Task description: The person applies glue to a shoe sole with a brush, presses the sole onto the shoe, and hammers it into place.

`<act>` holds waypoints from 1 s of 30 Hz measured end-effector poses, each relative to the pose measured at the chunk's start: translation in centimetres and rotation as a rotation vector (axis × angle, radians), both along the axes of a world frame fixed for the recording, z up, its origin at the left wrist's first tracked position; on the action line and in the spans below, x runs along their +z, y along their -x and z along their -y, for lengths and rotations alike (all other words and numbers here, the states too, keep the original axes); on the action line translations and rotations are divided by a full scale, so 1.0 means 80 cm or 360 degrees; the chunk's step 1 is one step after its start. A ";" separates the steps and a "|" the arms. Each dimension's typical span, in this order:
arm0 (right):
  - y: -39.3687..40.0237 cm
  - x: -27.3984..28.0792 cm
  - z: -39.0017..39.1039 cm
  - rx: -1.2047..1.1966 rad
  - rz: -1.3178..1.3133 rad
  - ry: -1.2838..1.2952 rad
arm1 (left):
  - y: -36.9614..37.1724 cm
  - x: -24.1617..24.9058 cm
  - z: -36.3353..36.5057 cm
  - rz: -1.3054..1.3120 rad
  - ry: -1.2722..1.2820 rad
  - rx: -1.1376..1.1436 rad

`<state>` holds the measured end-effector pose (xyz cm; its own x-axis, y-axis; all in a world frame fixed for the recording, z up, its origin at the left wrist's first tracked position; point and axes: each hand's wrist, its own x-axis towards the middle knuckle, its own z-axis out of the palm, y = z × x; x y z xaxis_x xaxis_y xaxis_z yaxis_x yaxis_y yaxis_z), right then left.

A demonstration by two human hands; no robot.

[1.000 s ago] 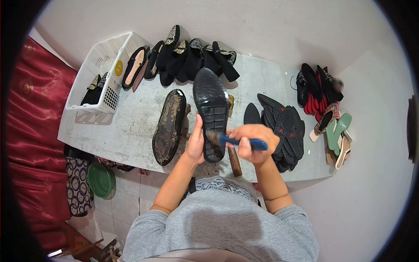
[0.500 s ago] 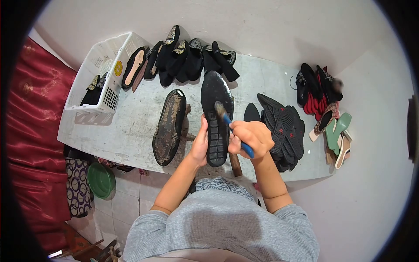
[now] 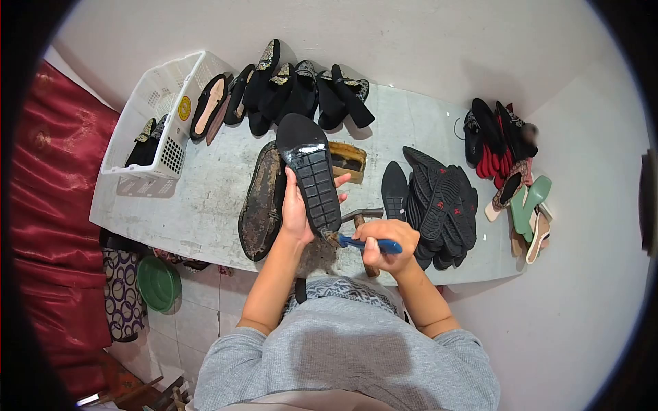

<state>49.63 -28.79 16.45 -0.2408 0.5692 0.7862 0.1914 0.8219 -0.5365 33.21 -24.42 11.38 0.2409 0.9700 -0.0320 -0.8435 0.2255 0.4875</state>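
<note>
Sole, black, one piece, ridged side up (image 3: 319, 181): held above the middle of the tabletop (image 3: 205, 198), toe away from the person, heel toward the near edge. Left hand (image 3: 296, 216): wrapped around the sole from beneath, thumb along one edge, fingers (image 3: 343, 181) spread past the other. Right hand (image 3: 394, 241): fingers closed around a blue-handled brush (image 3: 375, 244), bristles at the heel end; whether they touch cannot be told. Condition: wet-looking gloss across the forefoot, duller grid toward the heel; coating there appears partial or thinner, so the piece reads as part-worked. Shoe, underside up (image 3: 259, 212), just beside the sole: mottled brown bottom, no outsole fitted. Yellow container (image 3: 348, 156), open, beyond the sole; hammer (image 3: 361, 226) beside the right hand. Soles, black, one heap (image 3: 445, 212), right of the hands: matte, seemingly untreated, thus most of the stock left. Dark shoes, one row (image 3: 295, 96), along the far edge; white basket (image 3: 181, 137) at the far left corner, shoes inside; their degree of finish cannot be told.
</note>
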 end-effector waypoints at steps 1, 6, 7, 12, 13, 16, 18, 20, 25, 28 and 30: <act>-0.004 0.000 -0.001 -0.0016 -0.0023 0.0125 | -0.004 0.003 0.001 0.0000 -0.0001 0.0001; -0.014 0.007 -0.013 -0.0111 -0.0182 0.0173 | -0.012 0.023 0.016 0.0089 0.0136 -0.0108; -0.015 0.012 -0.018 -0.0108 -0.0181 0.0170 | -0.012 0.022 0.019 0.0089 0.0132 -0.0106; -0.017 0.048 -0.044 -0.0363 -0.0115 -0.0335 | -0.024 0.017 0.038 0.0013 -0.0045 -0.0419; -0.017 0.052 -0.047 -0.0444 -0.0094 -0.0356 | -0.029 0.019 0.040 0.0021 0.0068 -0.0383; -0.015 0.050 -0.048 -0.0437 -0.0061 -0.0312 | -0.031 0.018 0.037 -0.0046 0.0062 -0.0306; -0.005 0.044 -0.043 -0.0372 -0.0077 -0.0374 | -0.024 0.017 0.032 -0.0287 -0.0030 -0.0260; -0.001 0.027 -0.032 -0.0303 -0.0020 -0.0298 | -0.017 0.004 0.023 -0.0169 -0.0061 -0.0254; 0.003 0.021 -0.009 -0.0323 0.0046 -0.0155 | -0.020 0.019 0.014 -0.0145 0.0049 0.0122; -0.002 0.020 -0.012 -0.0203 -0.0614 0.0296 | -0.010 0.002 0.011 -0.0027 -0.0120 -0.0021; -0.006 0.024 -0.027 -0.0220 -0.0598 0.0141 | -0.013 0.008 0.015 -0.0153 -0.0152 0.0022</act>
